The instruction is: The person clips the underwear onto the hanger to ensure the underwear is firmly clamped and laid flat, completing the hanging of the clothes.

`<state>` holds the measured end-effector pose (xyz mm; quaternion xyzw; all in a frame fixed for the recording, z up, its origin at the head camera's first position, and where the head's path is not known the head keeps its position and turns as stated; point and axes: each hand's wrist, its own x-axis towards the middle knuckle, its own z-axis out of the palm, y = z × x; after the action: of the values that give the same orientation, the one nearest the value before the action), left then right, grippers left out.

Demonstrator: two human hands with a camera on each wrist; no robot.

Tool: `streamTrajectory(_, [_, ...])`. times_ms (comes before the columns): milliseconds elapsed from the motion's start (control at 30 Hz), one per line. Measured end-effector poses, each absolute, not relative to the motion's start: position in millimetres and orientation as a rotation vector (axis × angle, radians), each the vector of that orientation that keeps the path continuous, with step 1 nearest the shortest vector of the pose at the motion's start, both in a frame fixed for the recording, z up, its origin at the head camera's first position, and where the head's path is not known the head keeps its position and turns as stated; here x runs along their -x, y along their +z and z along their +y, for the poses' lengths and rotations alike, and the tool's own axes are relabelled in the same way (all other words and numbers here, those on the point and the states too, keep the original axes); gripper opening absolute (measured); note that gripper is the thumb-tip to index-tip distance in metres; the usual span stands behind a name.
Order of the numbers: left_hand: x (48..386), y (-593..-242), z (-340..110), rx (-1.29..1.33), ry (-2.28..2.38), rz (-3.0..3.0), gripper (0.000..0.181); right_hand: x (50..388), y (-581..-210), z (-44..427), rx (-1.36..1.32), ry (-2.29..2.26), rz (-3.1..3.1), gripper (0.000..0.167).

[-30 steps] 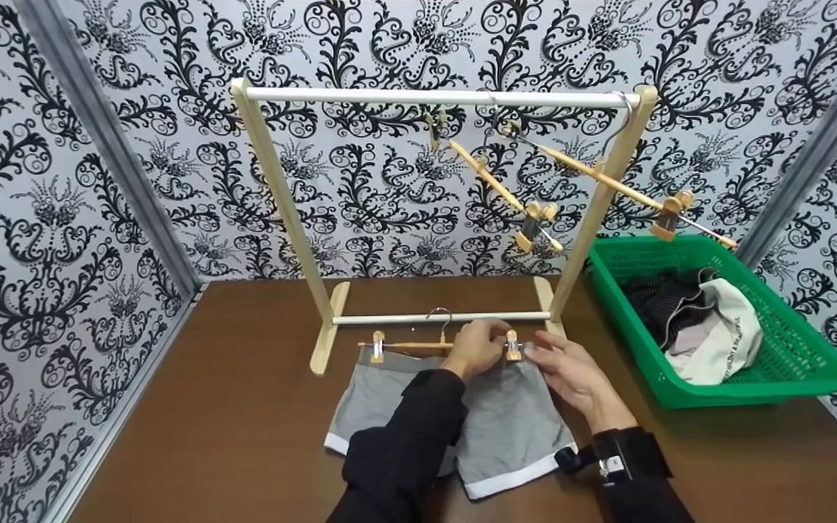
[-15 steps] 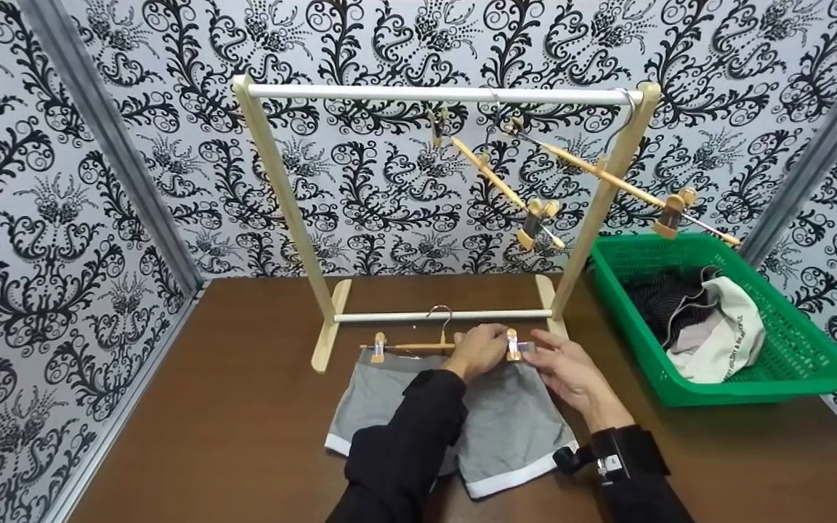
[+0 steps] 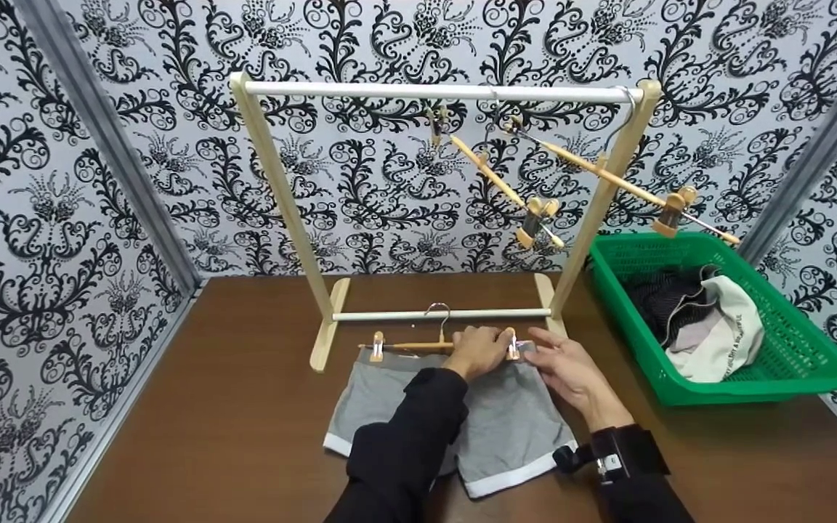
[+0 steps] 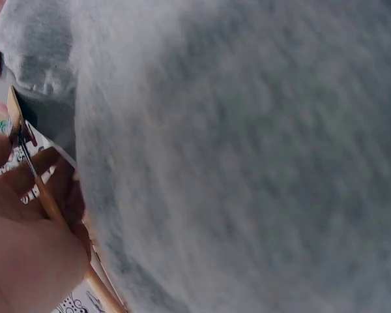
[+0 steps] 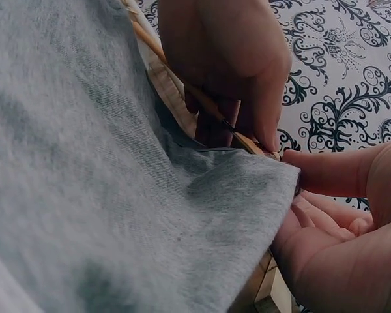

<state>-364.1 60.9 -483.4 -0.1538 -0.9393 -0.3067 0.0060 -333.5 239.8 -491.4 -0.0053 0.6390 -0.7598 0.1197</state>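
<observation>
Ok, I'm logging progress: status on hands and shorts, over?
Left hand gripping hanger beside its right clip. Right hand pinching gray shorts at waist corner. Shorts lying on table. Nothing visibly in the way; green basket apart, to the right.

Long black sleeves (image 3: 437,399), black right-wrist band (image 3: 635,454), shiny pale fitting (image 3: 610,464)

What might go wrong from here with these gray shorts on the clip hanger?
The gray shorts could bunch or slip at the clip beside the right hand, which pinches the waistband's corner. The hanger's hook overlaps the rack's lower bar in the head view, so it might snag on lifting.
</observation>
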Motion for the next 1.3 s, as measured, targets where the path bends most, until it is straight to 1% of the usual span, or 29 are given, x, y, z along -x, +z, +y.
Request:
streamTrajectory(167, [364,-482,63,0.443,-0.897,-2.97,0.05,333,-490,239,0.018,-2.214,1.875,0.065])
streamTrajectory(667, [360,-483,70,0.343,-0.979,-2.911,0.051,332,-494,239,0.014,-2.218,1.926,0.061])
streamTrajectory(833, [360,-481,71,0.322,-0.985,-2.916,0.05,332,-491,237,-0.003,-2.144,2.111,0.061])
streamTrajectory(900, [361,-481,71,0.321,-0.994,-2.917,0.05,332,-490,237,0.023,-2.027,2.312,0.057])
streamTrajectory(1067, [363,-482,69,0.323,-1.046,-2.885,0.048,331,-488,238,0.111,-1.594,2.854,0.032])
streamTrajectory(1167, [365,-481,68,0.335,-1.097,-2.859,0.045,331,-486,240,0.184,-1.423,2.989,0.019])
streamTrajectory(1300, [366,-479,67,0.345,-1.158,-2.844,0.043,328,-482,241,0.292,-1.32,2.996,0.012])
